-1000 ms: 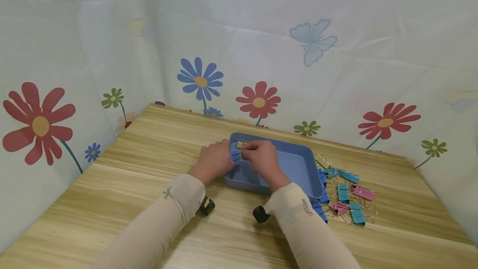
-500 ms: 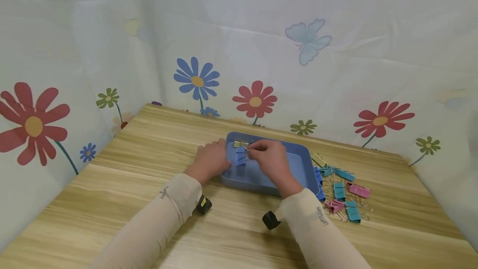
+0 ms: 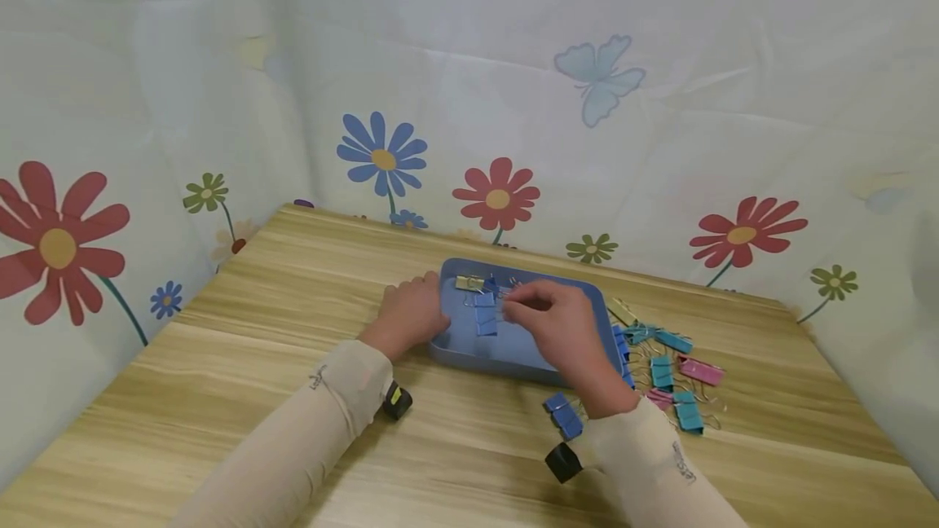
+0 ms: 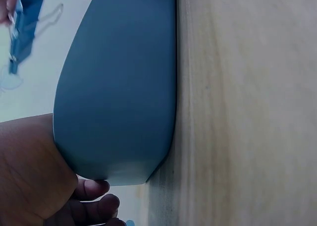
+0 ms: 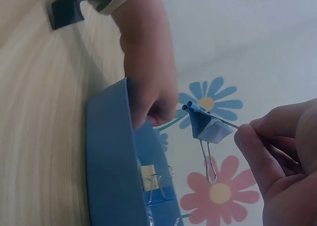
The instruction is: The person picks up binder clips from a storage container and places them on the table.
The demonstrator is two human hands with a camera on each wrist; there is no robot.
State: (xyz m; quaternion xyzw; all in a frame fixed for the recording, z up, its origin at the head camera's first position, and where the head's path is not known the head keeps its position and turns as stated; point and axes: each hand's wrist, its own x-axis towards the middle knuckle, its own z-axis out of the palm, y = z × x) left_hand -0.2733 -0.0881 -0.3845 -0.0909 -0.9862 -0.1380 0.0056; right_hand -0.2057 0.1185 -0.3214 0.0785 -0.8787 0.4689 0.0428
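My right hand [image 3: 561, 320] pinches the wire handle of a blue binder clip [image 5: 210, 129] between thumb and fingertips. In the head view this clip appears over the left part of the blue tray [image 3: 480, 361]; its other wire handle hangs loose in the right wrist view. My left hand [image 3: 411, 312] grips the tray's left wall, with fingers curled outside it in the left wrist view. Inside the tray, near its back left corner, lies a gold binder clip [image 3: 466, 283]. A second blue binder clip [image 3: 490, 285] sits beside it, partly hidden.
Right of the tray lies a loose group of binder clips: a yellow clip [image 3: 623, 312], teal clips [image 3: 662, 373], a pink clip [image 3: 700, 369] and others. A blue clip [image 3: 563, 415] rests on the wooden table [image 3: 308, 267] by my right wrist. A flowered curtain [image 3: 440, 47] stands behind.
My right hand has moved right with the pinched blue clip, away from my left hand. The blue clip near my right wrist has come into sight. My left hand keeps its hold on the tray.
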